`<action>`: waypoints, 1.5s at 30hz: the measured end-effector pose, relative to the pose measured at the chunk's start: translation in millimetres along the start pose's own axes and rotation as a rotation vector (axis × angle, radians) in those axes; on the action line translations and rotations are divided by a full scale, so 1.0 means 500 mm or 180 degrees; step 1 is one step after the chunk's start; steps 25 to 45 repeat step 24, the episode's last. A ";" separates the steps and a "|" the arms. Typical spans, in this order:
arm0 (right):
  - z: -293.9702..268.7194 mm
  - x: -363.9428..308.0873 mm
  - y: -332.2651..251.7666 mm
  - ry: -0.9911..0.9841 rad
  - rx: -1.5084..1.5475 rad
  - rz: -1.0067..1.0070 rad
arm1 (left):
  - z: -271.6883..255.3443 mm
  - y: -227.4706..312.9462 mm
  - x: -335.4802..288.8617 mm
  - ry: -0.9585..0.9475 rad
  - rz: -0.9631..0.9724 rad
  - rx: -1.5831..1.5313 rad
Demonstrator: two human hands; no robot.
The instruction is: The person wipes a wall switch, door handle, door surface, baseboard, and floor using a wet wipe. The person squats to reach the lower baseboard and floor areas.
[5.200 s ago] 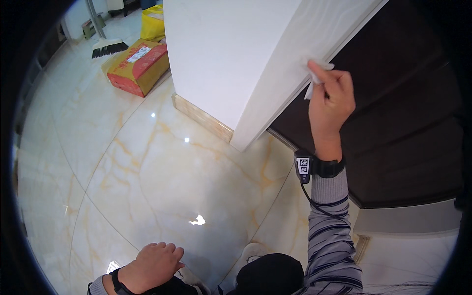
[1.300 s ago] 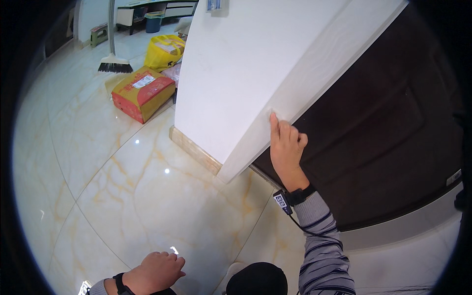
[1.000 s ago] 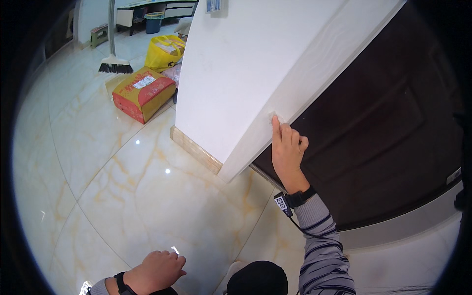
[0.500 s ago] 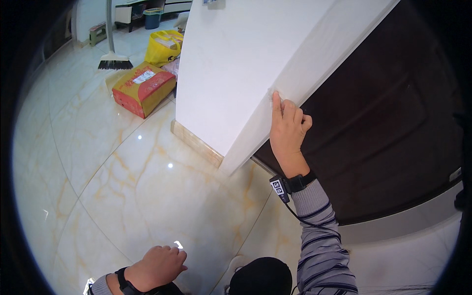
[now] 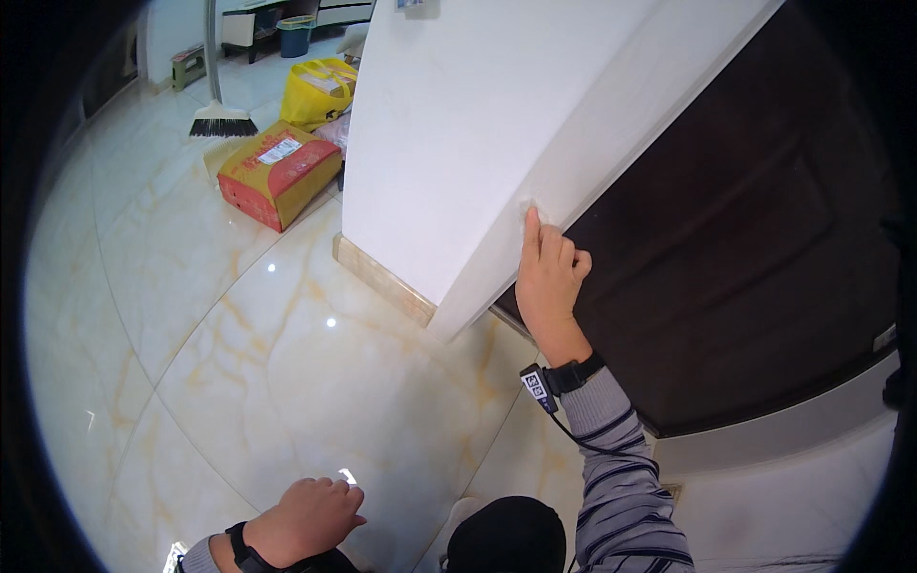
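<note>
My right hand [image 5: 549,282] is raised to the white door frame [image 5: 611,143], index finger stretched out and the other fingers curled. Beneath its fingertip, against the frame, is a small thin white piece [image 5: 528,204] that looks like a wipe; most of it is hidden by the fingers. Beside that hand stands a dark brown door [image 5: 726,239]. Low at the front, my left hand [image 5: 310,520] hangs over the floor with its fingers curled in, and nothing shows in it. Both wrists wear black straps; a small device with a cable is on the right one.
A white wall [image 5: 430,143] with a beige skirting [image 5: 382,279] borders the frame. On the marbled tile floor [image 5: 258,382], further left, are a red and brown cardboard box [image 5: 277,172], a yellow bag [image 5: 315,94], a broom [image 5: 222,116], a small stool [image 5: 189,69] and a blue bin [image 5: 296,38].
My right hand has slid down along the door frame, taking the thin white piece with it. The left hand has stayed in place.
</note>
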State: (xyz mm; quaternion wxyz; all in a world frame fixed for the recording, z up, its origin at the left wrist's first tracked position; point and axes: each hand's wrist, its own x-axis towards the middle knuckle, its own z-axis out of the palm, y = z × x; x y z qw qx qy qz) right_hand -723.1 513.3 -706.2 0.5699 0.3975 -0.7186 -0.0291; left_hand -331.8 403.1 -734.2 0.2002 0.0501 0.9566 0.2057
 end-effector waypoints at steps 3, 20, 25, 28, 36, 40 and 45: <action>0.013 0.011 0.016 -0.0205 -0.0115 0.0016 | 0.009 -0.003 -0.009 0.0071 0.0060 -0.0001; -0.052 0.000 0.050 -0.1069 -0.0432 0.0115 | 0.011 -0.053 0.032 0.0151 -0.0523 -0.0321; -0.026 -0.059 0.069 -0.0847 -0.0194 -0.0102 | 0.020 -0.061 0.061 0.0161 -0.0620 -0.0507; -0.026 -0.059 0.069 -0.0847 -0.0194 -0.0102 | 0.020 -0.061 0.061 0.0161 -0.0620 -0.0507; -0.026 -0.059 0.069 -0.0847 -0.0194 -0.0102 | 0.020 -0.061 0.061 0.0161 -0.0620 -0.0507; -0.026 -0.059 0.069 -0.0847 -0.0194 -0.0102 | 0.020 -0.061 0.061 0.0161 -0.0620 -0.0507; -0.026 -0.059 0.069 -0.0847 -0.0194 -0.0102 | 0.020 -0.061 0.061 0.0161 -0.0620 -0.0507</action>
